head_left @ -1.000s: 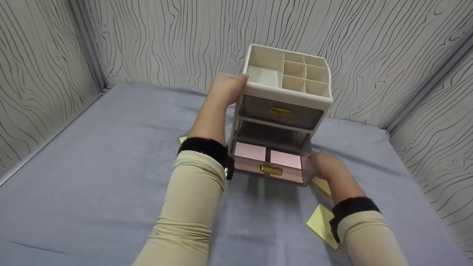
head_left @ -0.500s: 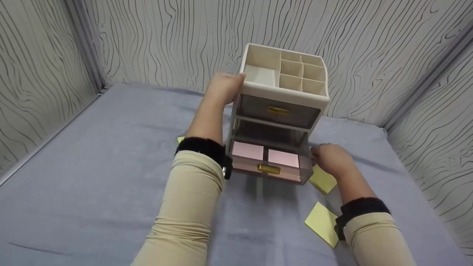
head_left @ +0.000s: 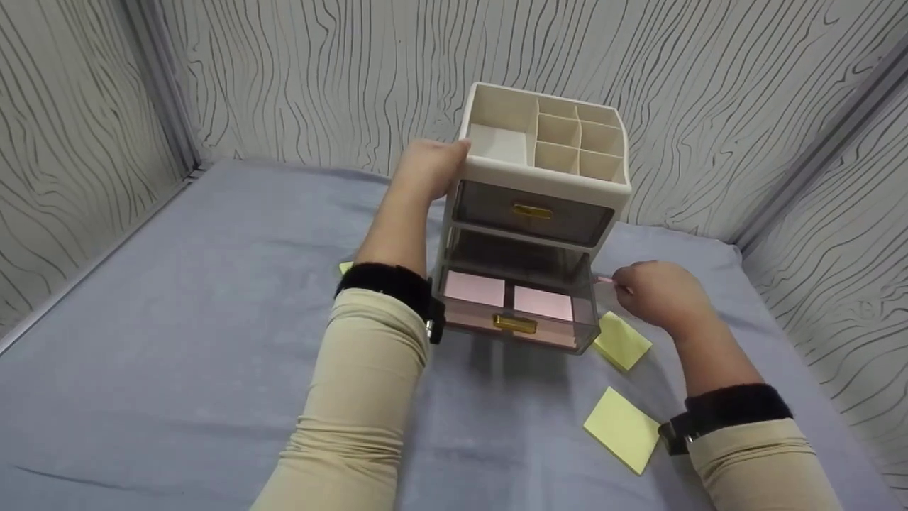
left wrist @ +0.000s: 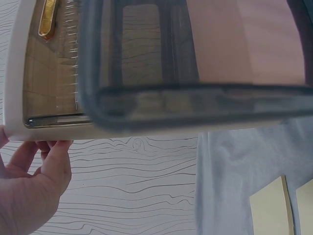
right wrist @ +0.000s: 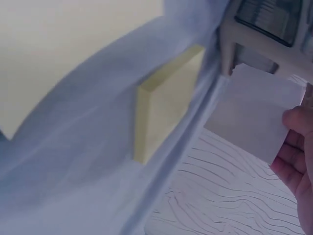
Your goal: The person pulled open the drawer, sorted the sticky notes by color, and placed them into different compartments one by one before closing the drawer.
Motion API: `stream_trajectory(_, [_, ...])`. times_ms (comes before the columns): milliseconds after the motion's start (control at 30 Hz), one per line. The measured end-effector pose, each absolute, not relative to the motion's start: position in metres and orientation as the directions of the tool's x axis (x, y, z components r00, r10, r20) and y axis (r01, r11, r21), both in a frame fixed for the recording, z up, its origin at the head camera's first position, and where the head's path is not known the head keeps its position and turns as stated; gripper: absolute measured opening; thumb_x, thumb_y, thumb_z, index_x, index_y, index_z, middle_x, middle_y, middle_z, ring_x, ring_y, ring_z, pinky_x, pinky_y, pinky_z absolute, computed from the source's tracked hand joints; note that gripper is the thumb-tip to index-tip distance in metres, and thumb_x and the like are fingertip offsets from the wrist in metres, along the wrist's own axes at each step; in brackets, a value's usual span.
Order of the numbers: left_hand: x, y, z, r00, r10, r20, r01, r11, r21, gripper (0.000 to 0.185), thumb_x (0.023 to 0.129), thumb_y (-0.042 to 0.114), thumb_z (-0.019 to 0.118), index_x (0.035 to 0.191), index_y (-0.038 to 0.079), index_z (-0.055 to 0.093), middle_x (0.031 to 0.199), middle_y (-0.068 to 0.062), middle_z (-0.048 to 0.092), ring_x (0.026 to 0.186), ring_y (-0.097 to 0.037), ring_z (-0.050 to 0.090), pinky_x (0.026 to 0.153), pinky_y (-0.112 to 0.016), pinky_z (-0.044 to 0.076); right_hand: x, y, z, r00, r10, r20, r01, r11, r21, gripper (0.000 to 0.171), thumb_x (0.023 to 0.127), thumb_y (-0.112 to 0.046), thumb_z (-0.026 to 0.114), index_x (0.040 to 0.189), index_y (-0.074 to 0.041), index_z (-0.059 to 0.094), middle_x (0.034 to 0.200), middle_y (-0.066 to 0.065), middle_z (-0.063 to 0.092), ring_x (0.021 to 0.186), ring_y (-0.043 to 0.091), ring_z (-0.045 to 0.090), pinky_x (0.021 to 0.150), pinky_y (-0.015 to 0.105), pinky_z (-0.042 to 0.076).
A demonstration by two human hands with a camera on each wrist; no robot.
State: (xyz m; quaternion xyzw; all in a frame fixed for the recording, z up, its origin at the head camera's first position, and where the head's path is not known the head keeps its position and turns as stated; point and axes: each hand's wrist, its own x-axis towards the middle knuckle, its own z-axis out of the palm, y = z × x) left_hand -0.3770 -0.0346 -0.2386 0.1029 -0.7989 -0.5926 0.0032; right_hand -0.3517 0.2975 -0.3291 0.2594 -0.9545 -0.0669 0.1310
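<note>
Our right hand (head_left: 660, 294) pinches a thin pink sticky pad (right wrist: 252, 112) (light, floppy; best held by its edges) right of the cream plastic drawer organizer (head_left: 543, 167), whose top our left hand (head_left: 429, 169) grips.

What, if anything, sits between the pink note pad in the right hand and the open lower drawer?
Only the drawer's right side wall lies between. The right hand holds the pink pad just outside it; the drawer is open on top, with two pink pads inside.

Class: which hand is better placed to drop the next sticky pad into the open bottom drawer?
Likely the right hand: it pinches a pink pad beside the open drawer, while the left hand holds the organizer.
</note>
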Motion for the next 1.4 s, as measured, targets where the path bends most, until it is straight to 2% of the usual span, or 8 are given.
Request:
stream_trajectory(233, [-0.377, -0.035, -0.238, -0.979, -0.169, -0.114, -0.157, 0.270, 0.950, 0.040, 0.089, 0.043, 0.053, 0.115, 0.013, 0.063, 0.116, -0.003, 0.060, 0.107, -0.018, 0.054, 0.092, -0.033, 0.042, -0.338, 0.293, -0.304, -0.802, -0.549, 0.235, -0.527, 0.836, 0.154, 0.008, 0.074, -0.006, 0.059, 0.071, -0.010, 0.064, 0.057, -0.003, 0.052, 0.051, 0.014, 0.042, 0.048, 0.033, 0.037])
stream_trajectory(500, [-0.377, -0.034, -0.237, -0.979, -0.171, -0.109, -0.155, 0.284, 0.946, 0.041, 0.090, 0.043, 0.052, 0.116, 0.013, 0.062, 0.119, -0.004, 0.059, 0.110, -0.019, 0.052, 0.095, -0.036, 0.041, -0.324, 0.291, -0.274, -0.803, -0.555, 0.218, -0.545, 0.831, 0.106, 0.012, 0.074, -0.004, 0.056, 0.066, -0.014, 0.057, 0.055, -0.006, 0.043, 0.051, 0.012, 0.037, 0.046, 0.027, 0.030])
stream_trajectory(567, [-0.376, -0.033, -0.237, -0.979, -0.173, -0.109, -0.156, 0.287, 0.945, 0.042, 0.090, 0.043, 0.052, 0.117, 0.013, 0.061, 0.119, -0.004, 0.059, 0.111, -0.020, 0.052, 0.095, -0.036, 0.040, -0.320, 0.291, -0.266, -0.789, -0.563, 0.248, -0.558, 0.824, 0.096, 0.014, 0.073, -0.004, 0.056, 0.064, -0.015, 0.054, 0.054, -0.006, 0.040, 0.051, 0.011, 0.036, 0.046, 0.026, 0.029])
stream_trajectory(767, [-0.376, -0.034, -0.237, -0.978, -0.173, -0.113, -0.160, 0.294, 0.942, 0.041, 0.090, 0.044, 0.052, 0.116, 0.014, 0.062, 0.119, -0.003, 0.059, 0.109, -0.018, 0.053, 0.093, -0.035, 0.042, -0.311, 0.286, -0.250, -0.692, -0.604, 0.396, -0.625, 0.775, 0.091, 0.020, 0.070, -0.002, 0.056, 0.061, -0.017, 0.047, 0.054, -0.009, 0.033, 0.050, 0.009, 0.033, 0.048, 0.025, 0.027])
stream_trajectory(1000, [-0.376, -0.033, -0.239, -0.979, -0.175, -0.105, -0.154, 0.290, 0.945, 0.040, 0.090, 0.045, 0.051, 0.113, 0.014, 0.064, 0.114, -0.002, 0.061, 0.103, -0.016, 0.054, 0.089, -0.033, 0.044, -0.305, 0.270, -0.237, -0.702, -0.561, 0.439, -0.566, 0.813, 0.134, 0.015, 0.072, -0.004, 0.056, 0.064, -0.016, 0.049, 0.058, -0.005, 0.037, 0.054, 0.014, 0.035, 0.050, 0.029, 0.028])
stream_trajectory(1133, [-0.376, -0.033, -0.239, -0.978, -0.179, -0.102, -0.153, 0.298, 0.942, 0.041, 0.090, 0.045, 0.052, 0.115, 0.014, 0.063, 0.116, -0.003, 0.060, 0.105, -0.017, 0.054, 0.090, -0.033, 0.043, -0.301, 0.259, -0.237, -0.659, -0.568, 0.494, -0.582, 0.800, 0.145, 0.012, 0.072, -0.004, 0.057, 0.067, -0.014, 0.053, 0.058, -0.004, 0.041, 0.054, 0.015, 0.037, 0.049, 0.030, 0.029])
stream_trajectory(1400, [-0.377, -0.034, -0.239, -0.978, -0.179, -0.105, -0.155, 0.295, 0.943, 0.041, 0.090, 0.044, 0.052, 0.116, 0.014, 0.063, 0.117, -0.003, 0.060, 0.106, -0.018, 0.054, 0.090, -0.033, 0.043, -0.295, 0.229, -0.246, -0.511, -0.656, 0.555, -0.693, 0.697, 0.184, 0.010, 0.072, 0.000, 0.061, 0.071, -0.009, 0.057, 0.059, 0.001, 0.048, 0.051, 0.017, 0.041, 0.047, 0.031, 0.034])
